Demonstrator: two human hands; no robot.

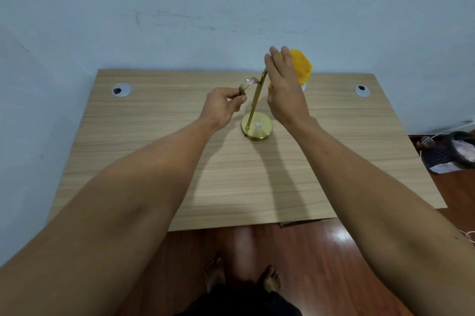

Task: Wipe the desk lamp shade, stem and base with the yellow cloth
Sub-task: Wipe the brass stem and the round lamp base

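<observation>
single head-worn wide-angle view, forward and down over desk (180, 187); hands near centre; wall behind

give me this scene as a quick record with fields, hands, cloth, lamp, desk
left hand: left hand pinches the end of the curved gold shade
right hand: right hand holds the yellow cloth near the top of the stem
lamp: gold desk lamp, upright, stem tilted, round base flat on the desk
desk: wooden desk against a pale wall, with two round cable holes near the back corners
white object: partly hidden behind the right hand; cannot tell what it is
</observation>
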